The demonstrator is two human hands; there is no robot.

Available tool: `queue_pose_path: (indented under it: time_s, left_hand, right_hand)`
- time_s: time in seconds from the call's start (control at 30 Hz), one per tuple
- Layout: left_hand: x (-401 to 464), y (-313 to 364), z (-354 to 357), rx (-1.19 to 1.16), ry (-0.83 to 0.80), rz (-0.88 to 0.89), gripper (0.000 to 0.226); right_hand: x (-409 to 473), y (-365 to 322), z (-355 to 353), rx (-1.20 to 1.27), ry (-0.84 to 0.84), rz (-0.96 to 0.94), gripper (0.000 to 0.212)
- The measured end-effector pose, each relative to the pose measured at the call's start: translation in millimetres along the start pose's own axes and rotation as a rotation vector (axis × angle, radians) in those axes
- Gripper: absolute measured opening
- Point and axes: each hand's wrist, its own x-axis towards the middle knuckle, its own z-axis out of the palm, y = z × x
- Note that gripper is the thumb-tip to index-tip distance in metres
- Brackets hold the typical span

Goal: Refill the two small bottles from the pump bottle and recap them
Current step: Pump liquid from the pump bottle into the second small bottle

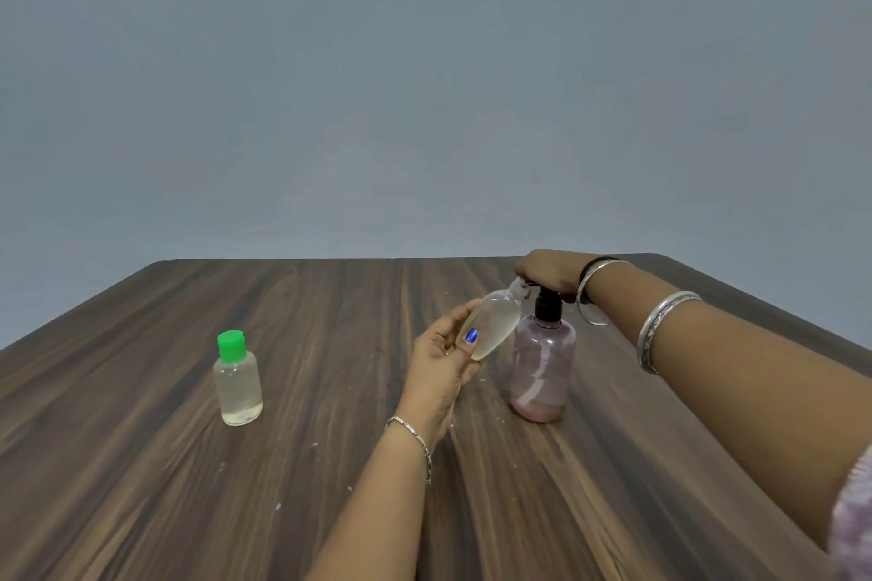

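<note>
The uncapped small bottle (490,326) tilts, neck up toward the far right, mouth under the pump bottle (542,368) spout. The left hand (443,359) grips its body, fingers curled round it. The right hand (549,271) presses the pump head, fingers curled over it. The green-capped bottle (237,380) stands upright toward the desk (141,486) left edge, well apart.

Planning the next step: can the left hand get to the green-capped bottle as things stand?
Probably not yet. The table between them is bare, but the left hand grips the uncapped small bottle tilted at the pump bottle; the green-capped bottle stands apart.
</note>
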Motion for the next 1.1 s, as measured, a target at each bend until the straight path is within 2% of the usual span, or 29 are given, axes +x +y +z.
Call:
queue_pose_path:
  time_s: [0.17, 0.6, 0.73, 0.87, 1.1]
  left_hand:
    - [-2, -1, 3, -0.007, -0.002, 0.003, 0.033]
    - [0, 0, 2, 0.031, 0.026, -0.021, 0.036]
    - [-1, 1, 3, 0.016, 0.009, -0.008, 0.033]
    - [1, 0, 2, 0.012, 0.013, -0.005, 0.034]
    - [-1, 1, 3, 0.019, 0.008, -0.015, 0.034]
  right_hand:
    - [4, 1, -2, 0.037, 0.012, 0.04, 0.035]
    - [4, 0, -16, -0.063, 0.004, -0.054, 0.032]
    - [10, 1, -10, -0.144, 0.031, -0.064, 0.039]
    - [11, 3, -6, -0.258, 0.063, -0.097, 0.036]
    - [12, 4, -2, -0.475, 0.031, -0.143, 0.042]
